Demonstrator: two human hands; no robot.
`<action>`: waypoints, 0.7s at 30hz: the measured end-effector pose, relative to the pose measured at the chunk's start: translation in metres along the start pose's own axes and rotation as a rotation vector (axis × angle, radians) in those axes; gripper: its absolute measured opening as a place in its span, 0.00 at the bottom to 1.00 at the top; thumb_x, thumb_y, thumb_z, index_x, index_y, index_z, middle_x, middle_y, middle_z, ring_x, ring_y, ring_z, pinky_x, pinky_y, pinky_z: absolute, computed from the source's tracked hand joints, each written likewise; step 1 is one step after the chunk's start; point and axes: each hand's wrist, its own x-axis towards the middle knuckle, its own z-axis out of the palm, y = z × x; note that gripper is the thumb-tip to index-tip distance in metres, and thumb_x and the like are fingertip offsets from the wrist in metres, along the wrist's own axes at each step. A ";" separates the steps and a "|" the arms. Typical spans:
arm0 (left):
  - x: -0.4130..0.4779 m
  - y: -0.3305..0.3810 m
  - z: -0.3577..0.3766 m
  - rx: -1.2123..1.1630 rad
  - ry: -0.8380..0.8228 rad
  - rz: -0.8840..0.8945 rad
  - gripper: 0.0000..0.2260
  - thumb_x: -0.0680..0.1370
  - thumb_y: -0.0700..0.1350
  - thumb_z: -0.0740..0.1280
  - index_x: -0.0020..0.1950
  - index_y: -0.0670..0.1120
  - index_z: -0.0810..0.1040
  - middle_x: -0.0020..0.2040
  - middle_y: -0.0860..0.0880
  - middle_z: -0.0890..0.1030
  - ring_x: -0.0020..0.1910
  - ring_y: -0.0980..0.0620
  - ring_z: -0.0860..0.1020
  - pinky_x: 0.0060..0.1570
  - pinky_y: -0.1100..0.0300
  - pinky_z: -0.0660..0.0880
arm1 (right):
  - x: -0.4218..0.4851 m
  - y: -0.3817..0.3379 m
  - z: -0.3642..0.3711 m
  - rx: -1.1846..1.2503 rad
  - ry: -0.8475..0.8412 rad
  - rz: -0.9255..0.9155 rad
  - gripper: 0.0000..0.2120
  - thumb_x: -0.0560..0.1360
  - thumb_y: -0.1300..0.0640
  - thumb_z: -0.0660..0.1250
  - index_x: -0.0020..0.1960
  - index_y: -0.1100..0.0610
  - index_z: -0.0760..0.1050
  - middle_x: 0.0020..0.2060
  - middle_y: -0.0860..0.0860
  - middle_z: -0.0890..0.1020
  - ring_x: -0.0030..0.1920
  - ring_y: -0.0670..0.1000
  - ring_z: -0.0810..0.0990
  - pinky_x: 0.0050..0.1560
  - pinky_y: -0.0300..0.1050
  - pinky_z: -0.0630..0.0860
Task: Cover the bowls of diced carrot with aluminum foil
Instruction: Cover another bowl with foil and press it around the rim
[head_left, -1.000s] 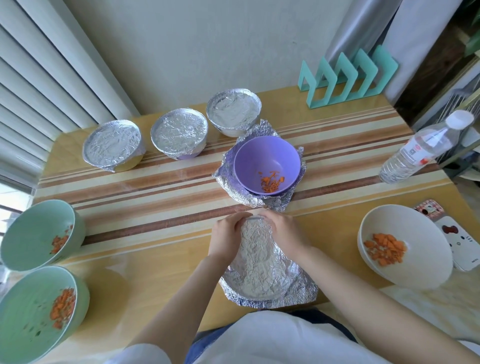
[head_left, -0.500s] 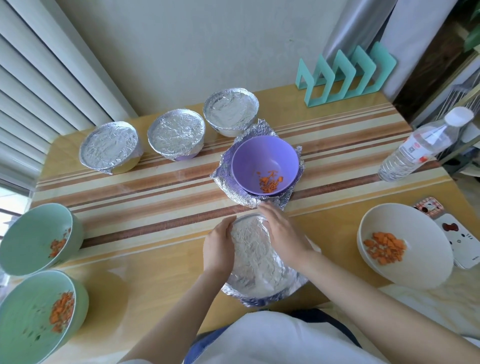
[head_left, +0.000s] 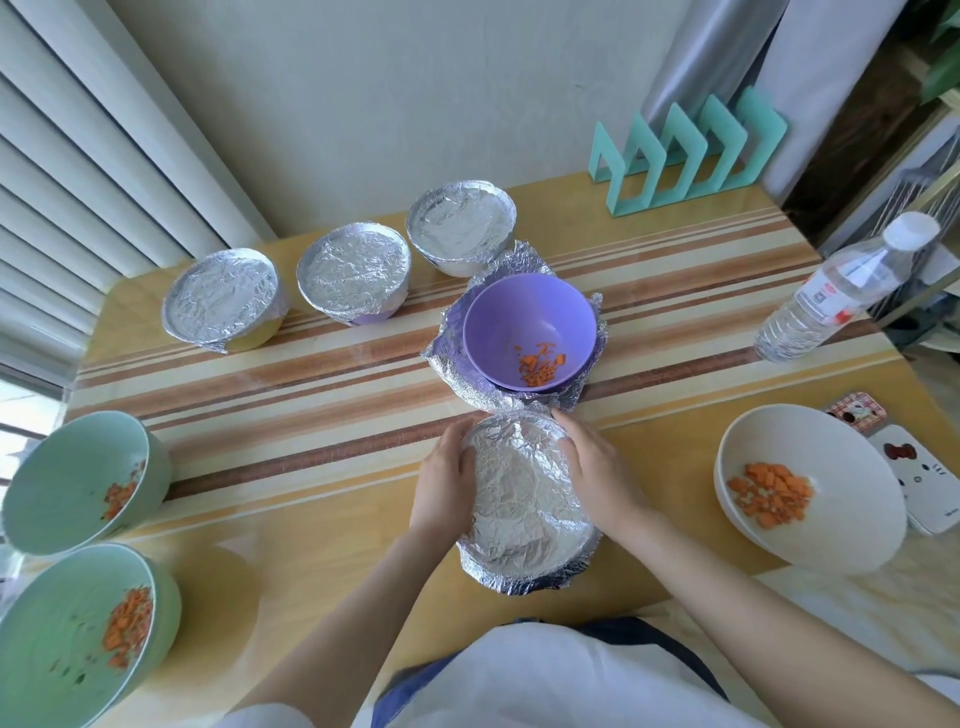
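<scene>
Foil hides whatever lies inside the foil-wrapped bowl (head_left: 524, 499) at six o'clock on the table (head_left: 311, 519), and it hides most of the bowl's wall as well. Three sealed bowls in a row from ten to twelve o'clock keep their contents out of sight too: the yellow-walled bowl (head_left: 223, 296), the purple-walled bowl (head_left: 353, 270) and the white-walled bowl (head_left: 462, 223). The lower green bowl (head_left: 52, 623) at eight o'clock is cut by the frame's edge. A patterned case (head_left: 930, 488) at three o'clock sits partly behind the white bowl (head_left: 779, 441).

Open containers all show diced carrot. The purple bowl (head_left: 530, 322), just beyond the wrapped one, stands on a loose foil sheet (head_left: 449, 364) crumpled up round its base, with a small scatter of carrot (head_left: 540, 366) at its bottom. The white bowl holds a larger heap. The upper green bowl (head_left: 62, 467) at nine o'clock and the lower green bowl each hold some against their right walls. A water bottle (head_left: 831, 291) leans at two o'clock and a teal rack (head_left: 685, 150) stands at one o'clock.

The left hand (head_left: 444, 483) and right hand (head_left: 597, 467) cup the wrapped bowl's two sides. Their fingers curl over its rim and press the foil down against the wall, with the fingertips partly lost behind the edge.
</scene>
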 end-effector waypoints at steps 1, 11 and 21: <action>0.001 -0.001 0.002 -0.031 0.012 -0.002 0.15 0.79 0.36 0.58 0.64 0.46 0.73 0.59 0.48 0.79 0.57 0.48 0.76 0.50 0.62 0.68 | -0.001 0.001 0.000 0.047 0.001 0.026 0.20 0.82 0.58 0.52 0.73 0.55 0.63 0.70 0.51 0.69 0.69 0.51 0.68 0.68 0.42 0.63; -0.006 -0.003 0.013 -0.201 0.178 -0.112 0.13 0.80 0.36 0.59 0.58 0.45 0.80 0.52 0.51 0.82 0.48 0.56 0.76 0.45 0.69 0.66 | -0.001 -0.002 0.008 0.082 0.120 0.131 0.16 0.81 0.62 0.55 0.66 0.59 0.72 0.55 0.57 0.81 0.55 0.56 0.79 0.48 0.35 0.68; -0.016 -0.009 0.008 -0.149 0.103 -0.110 0.11 0.80 0.40 0.58 0.56 0.47 0.79 0.44 0.54 0.81 0.44 0.53 0.77 0.41 0.62 0.68 | -0.007 0.000 0.003 0.032 0.003 0.083 0.17 0.82 0.60 0.52 0.70 0.58 0.68 0.59 0.56 0.79 0.58 0.54 0.78 0.53 0.38 0.72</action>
